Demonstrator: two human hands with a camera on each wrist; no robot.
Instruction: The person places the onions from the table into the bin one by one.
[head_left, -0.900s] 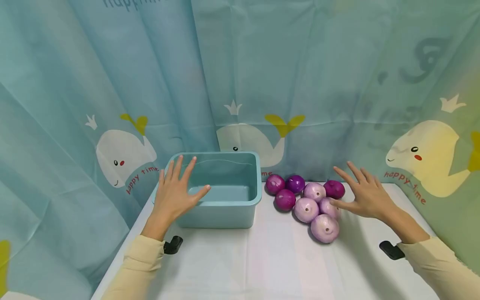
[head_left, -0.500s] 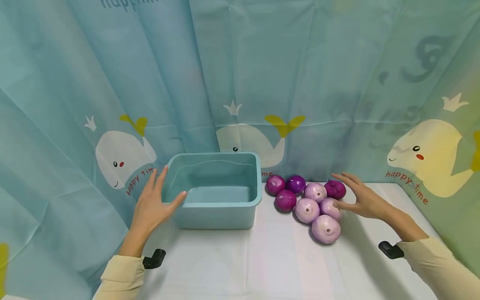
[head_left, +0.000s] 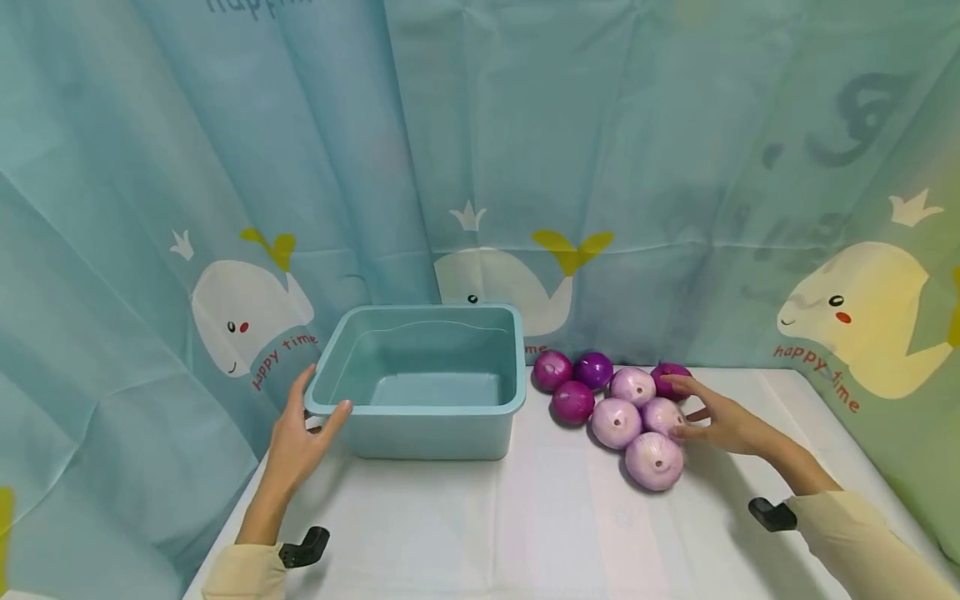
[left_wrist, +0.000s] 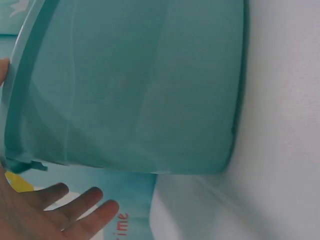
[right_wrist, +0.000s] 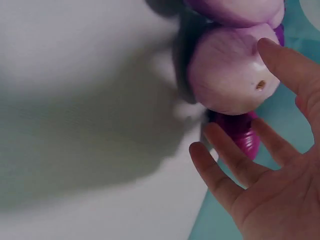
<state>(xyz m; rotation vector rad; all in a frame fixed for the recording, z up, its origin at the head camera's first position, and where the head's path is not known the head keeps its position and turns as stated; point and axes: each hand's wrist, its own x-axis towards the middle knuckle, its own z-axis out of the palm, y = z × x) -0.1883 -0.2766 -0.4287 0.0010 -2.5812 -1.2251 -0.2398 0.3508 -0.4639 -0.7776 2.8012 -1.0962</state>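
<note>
- Since my left grip (head_left: 295,443) has dropped back from over the bin (head_left: 431,435), it now straddles the near left corner, fingers apart; whether the thumb presses the rim (head_left: 427,410), I cannot tell.
- Meanwhile my right grip (head_left: 726,423) has come lower beside the onions (head_left: 572,402); its fingers are spread, clamped on nothing, with the thumb overlapping the rightmost pale onion (head_left: 660,412). Contact is uncertain.
- Bin and onions look unmoved, so I judge that both are within my reach but neither is held yet.
- The bin stands upright on the left of the table (head_left: 570,521); eight onions cluster to its right, with a narrow strip between.
- Behind them hangs the curtain (head_left: 637,167), so I would expect little room there.
- Towards me the table stretches wide; its left edge passes close by my left wrist.
</note>
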